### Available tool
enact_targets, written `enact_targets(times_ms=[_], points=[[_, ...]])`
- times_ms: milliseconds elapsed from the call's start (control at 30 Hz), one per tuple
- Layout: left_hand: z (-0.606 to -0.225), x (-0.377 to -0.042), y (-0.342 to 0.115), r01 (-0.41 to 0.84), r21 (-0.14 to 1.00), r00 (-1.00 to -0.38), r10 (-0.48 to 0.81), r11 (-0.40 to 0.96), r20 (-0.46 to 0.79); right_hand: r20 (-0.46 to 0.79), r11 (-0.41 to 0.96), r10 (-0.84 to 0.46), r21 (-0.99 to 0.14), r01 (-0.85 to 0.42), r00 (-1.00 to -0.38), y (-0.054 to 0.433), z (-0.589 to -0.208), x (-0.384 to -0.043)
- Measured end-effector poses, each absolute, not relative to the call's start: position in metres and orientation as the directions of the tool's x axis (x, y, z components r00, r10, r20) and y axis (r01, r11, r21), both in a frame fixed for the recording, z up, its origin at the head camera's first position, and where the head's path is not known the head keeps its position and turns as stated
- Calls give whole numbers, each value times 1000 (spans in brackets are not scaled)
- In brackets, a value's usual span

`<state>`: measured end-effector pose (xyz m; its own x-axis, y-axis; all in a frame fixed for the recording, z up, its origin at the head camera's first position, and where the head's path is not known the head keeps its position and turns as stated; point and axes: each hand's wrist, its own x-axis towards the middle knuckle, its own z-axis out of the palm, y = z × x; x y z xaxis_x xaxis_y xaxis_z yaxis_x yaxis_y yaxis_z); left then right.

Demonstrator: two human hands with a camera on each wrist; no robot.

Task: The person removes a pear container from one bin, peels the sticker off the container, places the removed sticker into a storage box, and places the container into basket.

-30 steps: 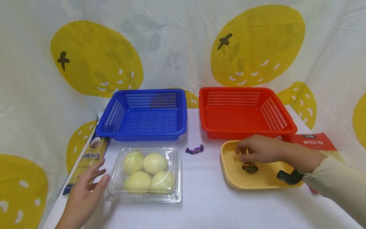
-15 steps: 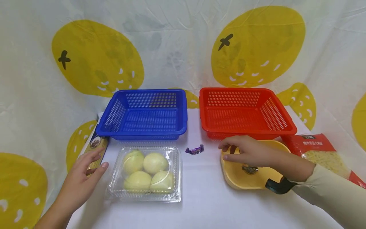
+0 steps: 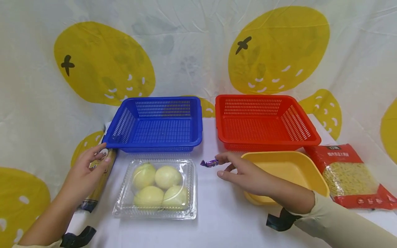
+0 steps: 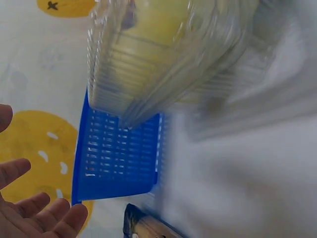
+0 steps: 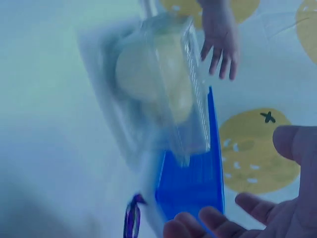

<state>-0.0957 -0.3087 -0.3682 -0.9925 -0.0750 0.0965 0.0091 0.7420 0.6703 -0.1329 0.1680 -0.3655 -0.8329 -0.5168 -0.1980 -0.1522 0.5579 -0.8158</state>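
Observation:
My right hand (image 3: 245,172) is beside a small candy in a shiny purple wrapper (image 3: 210,163), index fingertip right at the wrapper's right end. In the right wrist view the thumb and fingers are spread with nothing between them, the candy (image 5: 132,218) off to their left. Over a long pack of spaghetti (image 3: 100,182) my left hand (image 3: 83,168) hovers, fingers loosely bent and holding nothing; it hides part of the pack. Between the hands sits a clear plastic clamshell box (image 3: 155,213) with several round pale-yellow fruits inside.
A blue basket (image 3: 153,148) and a red basket (image 3: 270,146) stand along the back. Under my right forearm lies a shallow yellow tray (image 3: 283,155). A red bag of short pasta (image 3: 350,179) is at the far right. A fruit-print cloth (image 3: 192,44) hangs behind.
My right hand has moved left from over the yellow tray to the candy, uncovering the red pasta bag. My left hand has shifted slightly up and left, over the spaghetti pack.

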Motion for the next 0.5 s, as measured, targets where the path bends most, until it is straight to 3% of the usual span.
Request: enact_targets(times_ms=[133,500], points=[[-370,-106,-312,2,678,-992,-82,735,92,-255,522,-502,-851,-54,-827,154,-374,-128],[-385,-140,-326,-122,783,-985,-173,610,-19,-265,432,-475,-901,40,-839,112,-403,-115]])
